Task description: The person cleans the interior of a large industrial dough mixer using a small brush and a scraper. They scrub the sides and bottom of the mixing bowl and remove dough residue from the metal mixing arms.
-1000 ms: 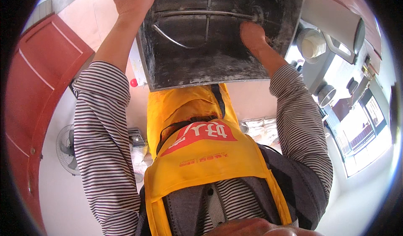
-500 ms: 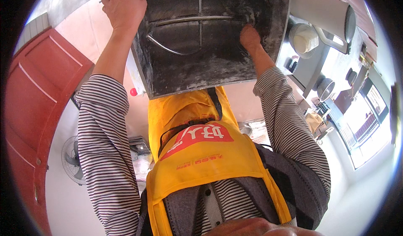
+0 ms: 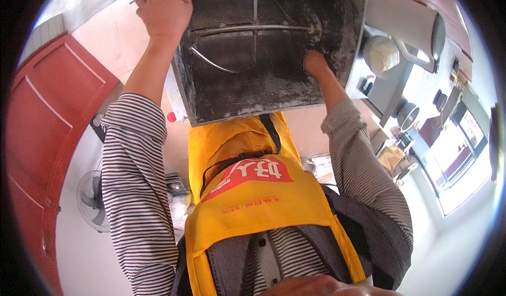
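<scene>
Head view: dark, grimy metal tub (image 3: 263, 59) up top, tipped so open mouth faces camera, stirring bars inside. Left hand (image 3: 163, 9) clenched on tub's left rim, steadying. Right hand (image 3: 314, 63) reaches inside, flat against right wall near shaft end; finger spread cannot tell, fingertips lost in shadow. Step looks like wiping or scraping residue off inner wall. Next move calls for firm rim grip and working around bars. Yellow apron (image 3: 253, 201) fills centre. Tub's top edge cut off; far interior murky; counter clutter at right too small to identify.
</scene>
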`<state>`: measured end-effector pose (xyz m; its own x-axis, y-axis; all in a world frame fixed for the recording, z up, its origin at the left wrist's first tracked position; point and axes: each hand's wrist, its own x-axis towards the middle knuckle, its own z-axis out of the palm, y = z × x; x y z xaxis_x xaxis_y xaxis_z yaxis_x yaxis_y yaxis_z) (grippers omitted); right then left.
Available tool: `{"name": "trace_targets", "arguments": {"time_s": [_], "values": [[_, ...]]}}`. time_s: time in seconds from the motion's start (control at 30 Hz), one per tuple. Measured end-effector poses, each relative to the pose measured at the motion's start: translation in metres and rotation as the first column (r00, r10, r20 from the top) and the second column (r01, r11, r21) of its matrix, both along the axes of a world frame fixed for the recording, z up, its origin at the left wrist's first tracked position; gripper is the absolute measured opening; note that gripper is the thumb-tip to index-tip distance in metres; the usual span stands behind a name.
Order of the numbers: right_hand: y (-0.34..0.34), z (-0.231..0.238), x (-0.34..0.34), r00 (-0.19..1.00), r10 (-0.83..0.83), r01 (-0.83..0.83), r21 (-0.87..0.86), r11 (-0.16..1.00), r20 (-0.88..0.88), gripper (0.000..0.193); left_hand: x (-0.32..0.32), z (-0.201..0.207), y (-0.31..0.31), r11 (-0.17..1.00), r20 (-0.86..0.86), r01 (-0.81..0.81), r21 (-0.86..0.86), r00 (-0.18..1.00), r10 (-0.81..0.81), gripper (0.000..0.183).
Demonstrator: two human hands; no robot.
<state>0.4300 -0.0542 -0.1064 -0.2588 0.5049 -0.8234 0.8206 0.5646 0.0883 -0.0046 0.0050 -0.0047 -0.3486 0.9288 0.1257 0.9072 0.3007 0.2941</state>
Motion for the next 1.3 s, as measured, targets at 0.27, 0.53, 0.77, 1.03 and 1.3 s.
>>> {"name": "trace_targets", "arguments": {"time_s": [0.27,0.53,0.77,1.03,1.3], "values": [[0.057,0.038,0.006,0.988,0.137,-0.133,0.061,0.989,-0.069,0.028,0.0,0.001,-0.007,0.999,0.001,0.031,0.024,1.0,-0.031,0.078],[0.125,0.044,-0.022,0.922,0.38,-0.37,-0.118,0.921,0.07,0.018,0.0,0.006,-0.008,1.0,0.007,-0.011,-0.016,1.0,0.011,0.077],[0.134,0.032,-0.02,0.921,0.384,-0.367,-0.18,0.913,0.069,0.021,0.002,0.006,-0.008,1.0,0.015,-0.023,-0.018,1.0,0.024,0.077],[0.086,-0.025,0.023,0.925,0.381,-0.38,0.048,0.924,0.0,0.028,0.002,0.003,-0.009,1.0,-0.01,-0.005,-0.004,1.0,0.005,0.076],[0.116,0.022,0.006,0.887,0.449,-0.436,-0.132,0.89,0.103,0.038,0.005,0.005,-0.005,0.997,-0.026,-0.01,-0.075,1.0,0.008,0.076]]}}
